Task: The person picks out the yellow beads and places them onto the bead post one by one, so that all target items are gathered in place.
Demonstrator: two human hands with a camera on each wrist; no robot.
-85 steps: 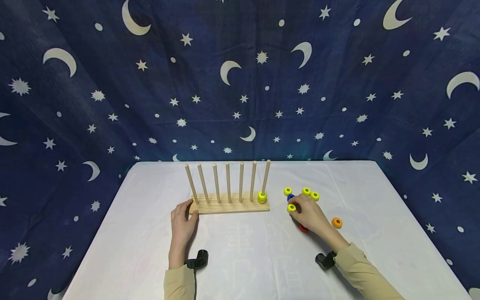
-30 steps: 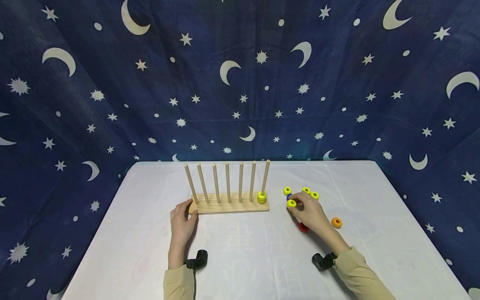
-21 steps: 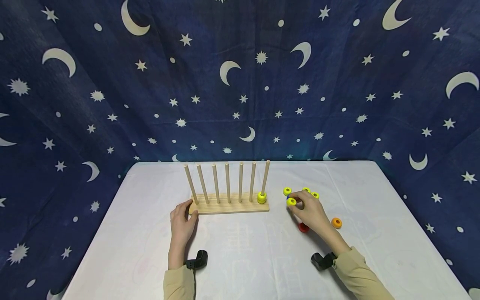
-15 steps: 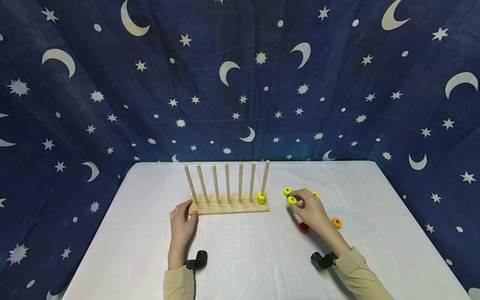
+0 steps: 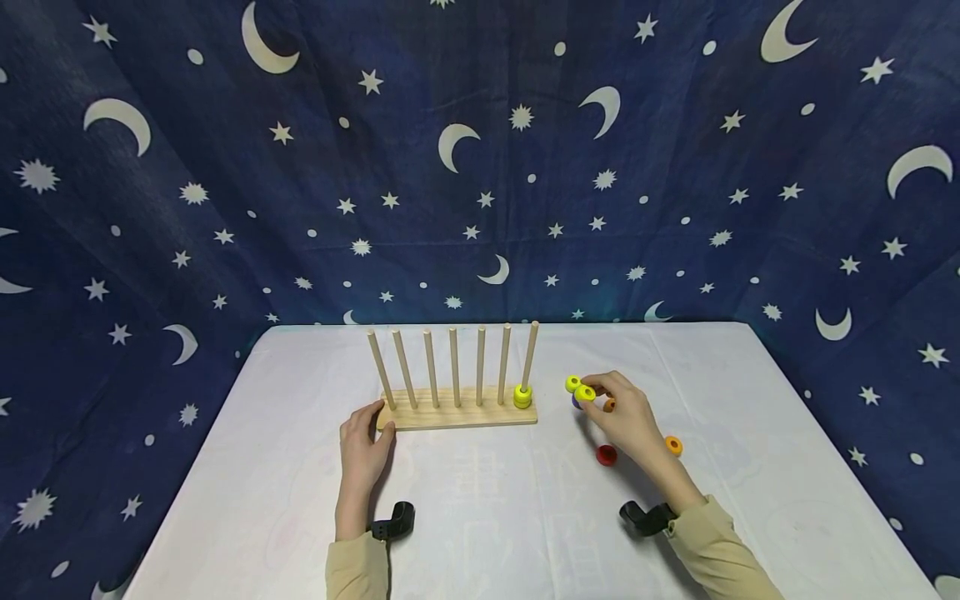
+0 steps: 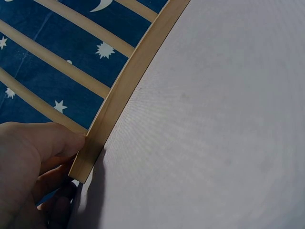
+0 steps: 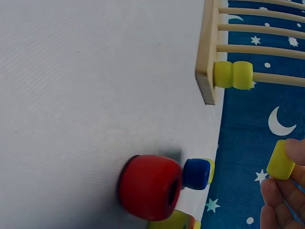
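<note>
My left hand [image 5: 363, 450] grips the left end of a wooden peg rack [image 5: 457, 421], thumb on its front edge. Upright pegs stand along the rack; two yellow beads [image 5: 522, 398] are stacked on the rightmost one. To the right of the rack, my right hand [image 5: 630, 421] pinches a yellow bead [image 5: 583, 398] between thumb and fingers. The right wrist view shows this held bead [image 7: 280, 162] raised off the table. Just below it in the head view a blue bead [image 5: 576, 402] is partly covered, and a loose yellow bead [image 5: 573, 382] lies behind.
A red bead [image 5: 607, 455] lies below my right hand, and an orange bead [image 5: 673, 446] by its wrist. Another orange-brown bead [image 5: 610, 405] shows past my fingers. A white cloth [image 5: 480, 517] covers the table; a dark starry curtain [image 5: 420, 283] hangs behind.
My right hand has lifted the yellow bead up and slightly away from me, now covering the two yellow beads at the back. My left hand stays on the rack.
</note>
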